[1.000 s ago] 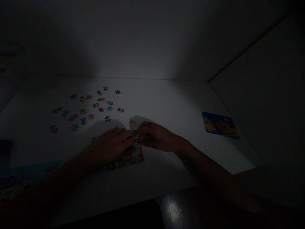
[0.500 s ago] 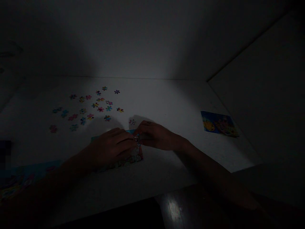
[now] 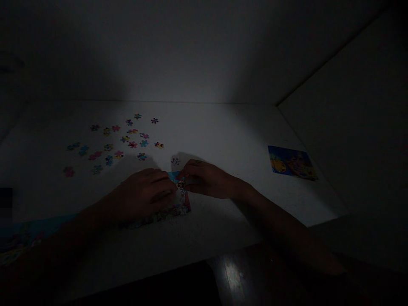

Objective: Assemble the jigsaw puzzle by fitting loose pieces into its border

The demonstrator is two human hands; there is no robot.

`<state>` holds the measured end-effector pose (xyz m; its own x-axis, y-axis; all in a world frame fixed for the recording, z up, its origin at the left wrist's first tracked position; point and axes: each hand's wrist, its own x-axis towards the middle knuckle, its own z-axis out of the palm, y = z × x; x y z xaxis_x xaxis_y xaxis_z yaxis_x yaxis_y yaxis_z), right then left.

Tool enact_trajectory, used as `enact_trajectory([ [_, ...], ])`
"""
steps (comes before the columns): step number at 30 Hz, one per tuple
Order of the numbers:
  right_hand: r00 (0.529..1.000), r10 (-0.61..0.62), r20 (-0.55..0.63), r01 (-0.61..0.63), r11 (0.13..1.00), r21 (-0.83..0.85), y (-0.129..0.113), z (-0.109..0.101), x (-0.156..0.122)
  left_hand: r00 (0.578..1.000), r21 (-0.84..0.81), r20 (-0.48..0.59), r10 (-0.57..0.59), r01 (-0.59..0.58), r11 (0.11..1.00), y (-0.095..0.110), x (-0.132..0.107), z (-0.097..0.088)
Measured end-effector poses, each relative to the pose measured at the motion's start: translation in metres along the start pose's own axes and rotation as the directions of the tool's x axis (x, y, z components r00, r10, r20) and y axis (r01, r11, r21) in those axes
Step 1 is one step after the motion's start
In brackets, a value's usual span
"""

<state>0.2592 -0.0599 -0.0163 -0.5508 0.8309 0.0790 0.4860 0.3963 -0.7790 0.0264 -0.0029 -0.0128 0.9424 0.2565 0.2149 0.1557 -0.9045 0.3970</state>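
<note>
White tabletop carries loose jigsaw pieces well apart from the hands; one held piece is pinched in a narrow grip by the right hand, and the left hand's grip cannot be told.

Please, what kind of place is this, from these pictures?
It looks like a dim room at home, perhaps. A white table holds loose jigsaw pieces and a picture card, and a wooden floor shows below it.

Printed picture card — wooden floor
</note>
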Motion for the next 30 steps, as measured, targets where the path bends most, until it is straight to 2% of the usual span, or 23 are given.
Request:
enact_trajectory([
  [5,1.0,0.005,-0.005,-0.005,1.0,0.019,0.0,0.0,0.0,0.991,0.001,0.131,0.024,-0.024,1.0,0.018,0.001,0.005],
  [9,1.0,0.016,-0.006,-0.015,1.0,0.025,0.0,0.0,-0.001,0.98,-0.015,0.198,0.036,-0.034,0.999,0.02,0.001,0.015],
  [17,1.0,0.007,0.002,-0.007,1.0,0.018,0.002,0.0,-0.001,0.989,-0.055,0.141,0.052,-0.044,0.997,0.013,0.001,0.015],
  [24,1.0,0.018,0.01,-0.018,1.0,0.003,0.0,0.0,0.0,0.994,0.123,0.082,-0.069,0.059,0.991,-0.002,0.001,0.013],
  [30,1.0,-0.009,0.008,0.009,1.0,-0.011,0.003,0.001,0.0,0.995,0.099,0.048,-0.087,0.082,0.992,-0.003,0.003,0.016],
])
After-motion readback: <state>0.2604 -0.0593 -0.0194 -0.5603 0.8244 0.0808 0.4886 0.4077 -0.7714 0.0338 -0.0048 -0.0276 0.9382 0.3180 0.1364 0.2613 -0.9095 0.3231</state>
